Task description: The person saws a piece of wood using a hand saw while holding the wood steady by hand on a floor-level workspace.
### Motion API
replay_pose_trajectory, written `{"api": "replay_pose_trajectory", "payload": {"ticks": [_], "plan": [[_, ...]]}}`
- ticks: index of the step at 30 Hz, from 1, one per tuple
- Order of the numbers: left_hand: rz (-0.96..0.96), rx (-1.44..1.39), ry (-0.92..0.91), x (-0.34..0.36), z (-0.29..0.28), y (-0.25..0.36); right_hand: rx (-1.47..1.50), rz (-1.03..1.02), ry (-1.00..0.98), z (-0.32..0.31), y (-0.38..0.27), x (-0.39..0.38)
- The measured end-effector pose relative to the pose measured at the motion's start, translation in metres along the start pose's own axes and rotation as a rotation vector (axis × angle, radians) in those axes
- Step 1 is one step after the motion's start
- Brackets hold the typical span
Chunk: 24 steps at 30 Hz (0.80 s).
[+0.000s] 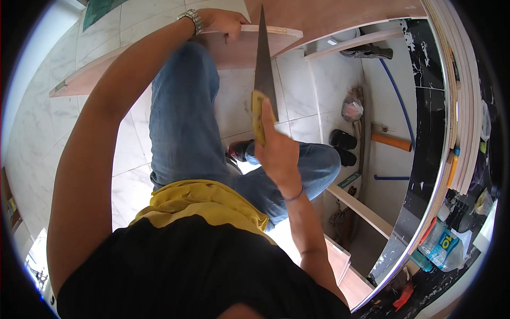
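Observation:
My right hand (279,154) is closed round the yellow handle of a hand saw (264,66), whose blade points away from me. The blade crosses the long edge of a pinkish wooden board (241,53) near its right end; whether its teeth touch the wood I cannot tell. My left hand (222,22) grips the board's upper edge, left of the blade, with fingers bent over it. A metal watch (191,21) is on my left wrist. The board stands on edge against my left knee and runs off to the left behind my forearm.
A hammer-like tool (372,51), black sandals (342,147), an orange pipe (392,141) and blue tubing (398,101) lie to the right. Beyond them are stacked boards (467,106) and a plastic bottle (443,247). A larger wooden panel (329,13) is at the far side.

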<state>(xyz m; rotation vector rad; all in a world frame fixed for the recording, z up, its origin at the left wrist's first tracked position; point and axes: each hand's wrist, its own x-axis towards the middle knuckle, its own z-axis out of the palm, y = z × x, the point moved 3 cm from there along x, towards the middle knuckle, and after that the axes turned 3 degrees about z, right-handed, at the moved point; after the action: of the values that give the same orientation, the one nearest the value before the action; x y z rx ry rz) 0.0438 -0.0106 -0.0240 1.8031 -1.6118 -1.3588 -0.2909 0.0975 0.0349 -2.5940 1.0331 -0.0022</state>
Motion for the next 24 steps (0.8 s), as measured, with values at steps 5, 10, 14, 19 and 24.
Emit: {"api": "replay_pose_trajectory", "payload": {"ticks": [5,10,14,19,24], "plan": [[-0.017,0.103,-0.069,0.007,0.01,0.013,-0.002,0.047,-0.009,0.016,0.014,0.03],[0.022,0.006,-0.076,0.008,0.003,0.004,0.007,0.036,-0.019,0.003,0.001,0.002],[0.009,0.023,-0.039,0.006,0.009,-0.006,-0.009,0.014,0.0,0.013,0.004,0.002],[-0.016,-0.026,-0.012,0.016,0.0,0.005,-0.027,-0.004,0.144,0.012,0.016,0.08],[-0.005,0.006,-0.042,-0.001,0.002,0.005,0.064,0.046,-0.001,0.013,0.006,-0.025]]}}
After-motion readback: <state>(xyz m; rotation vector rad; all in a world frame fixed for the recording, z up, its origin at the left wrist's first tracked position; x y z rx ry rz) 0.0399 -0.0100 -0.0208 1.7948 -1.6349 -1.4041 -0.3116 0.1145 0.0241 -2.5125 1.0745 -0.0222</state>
